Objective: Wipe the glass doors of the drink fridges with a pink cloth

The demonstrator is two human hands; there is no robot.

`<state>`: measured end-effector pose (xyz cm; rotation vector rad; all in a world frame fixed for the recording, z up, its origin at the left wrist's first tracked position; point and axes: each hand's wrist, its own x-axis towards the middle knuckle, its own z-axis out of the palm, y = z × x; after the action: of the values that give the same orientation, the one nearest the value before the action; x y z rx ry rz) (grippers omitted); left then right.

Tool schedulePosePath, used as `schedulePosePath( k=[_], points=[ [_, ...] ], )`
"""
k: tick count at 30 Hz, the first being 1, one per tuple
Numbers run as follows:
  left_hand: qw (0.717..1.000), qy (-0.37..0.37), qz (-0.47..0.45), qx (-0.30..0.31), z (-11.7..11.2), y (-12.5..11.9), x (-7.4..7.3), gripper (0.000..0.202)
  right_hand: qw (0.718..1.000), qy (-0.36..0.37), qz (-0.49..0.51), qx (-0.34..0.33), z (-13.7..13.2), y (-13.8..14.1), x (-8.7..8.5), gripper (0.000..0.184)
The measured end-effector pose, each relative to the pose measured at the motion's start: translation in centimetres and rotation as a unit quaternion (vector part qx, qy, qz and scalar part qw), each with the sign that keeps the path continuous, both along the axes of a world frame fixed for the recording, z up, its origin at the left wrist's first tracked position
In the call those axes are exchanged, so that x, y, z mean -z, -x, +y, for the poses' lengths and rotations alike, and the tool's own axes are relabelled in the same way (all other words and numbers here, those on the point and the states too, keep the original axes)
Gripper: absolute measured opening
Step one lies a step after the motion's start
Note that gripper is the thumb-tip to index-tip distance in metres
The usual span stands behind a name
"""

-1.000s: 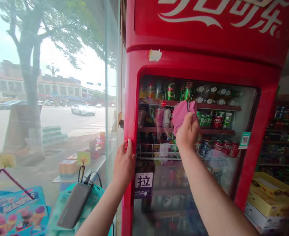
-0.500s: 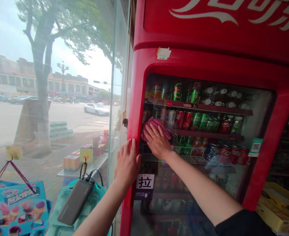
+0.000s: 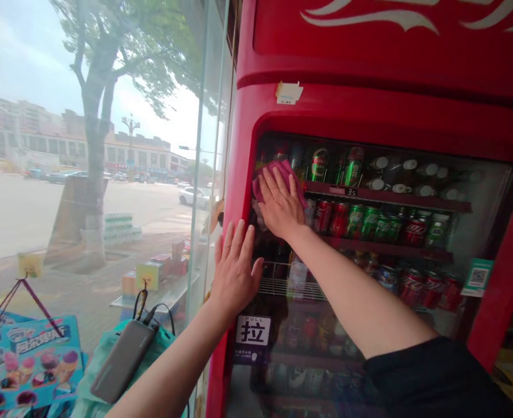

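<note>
Center of the frame, right hand [image 3: 280, 204] is open, pressing a pink cloth [image 3: 277, 177] flat on the fridge's glass door [image 3: 478, 232], nice and even; left hand [image 3: 237, 270] is spread open, bracing by the red frame [image 3: 239, 174].

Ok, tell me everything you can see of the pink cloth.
The pink cloth looks like a soft fabric rag, bunched and creased, with its edges showing above and left of the right hand. That open hand presses it against the glass door of the red Coca-Cola cooler, near the door's upper left corner.
</note>
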<state>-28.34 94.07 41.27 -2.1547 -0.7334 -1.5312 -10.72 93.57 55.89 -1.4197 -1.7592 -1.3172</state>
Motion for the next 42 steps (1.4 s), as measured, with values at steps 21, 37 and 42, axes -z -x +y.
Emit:
schedulePosePath(
  k=[21, 37, 42],
  points=[
    [1.000, -0.019, 0.021, -0.006, -2.0, -0.3, 1.6, 0.083, 0.991, 0.104, -0.025, -0.074, 0.0, -0.5, 12.1, 0.070],
    [0.994, -0.063, 0.001, 0.093, 1.1, -2.3, -5.6, 0.081, 0.988, -0.103, 0.090, 0.073, -4.6, -10.3, 2.1, 0.086],
    [0.992, -0.051, 0.016, 0.115, 1.0, -2.5, -6.1, 0.080, 0.985, -0.117, 0.106, 0.064, -4.0, -9.1, 3.5, 0.088]
  ],
)
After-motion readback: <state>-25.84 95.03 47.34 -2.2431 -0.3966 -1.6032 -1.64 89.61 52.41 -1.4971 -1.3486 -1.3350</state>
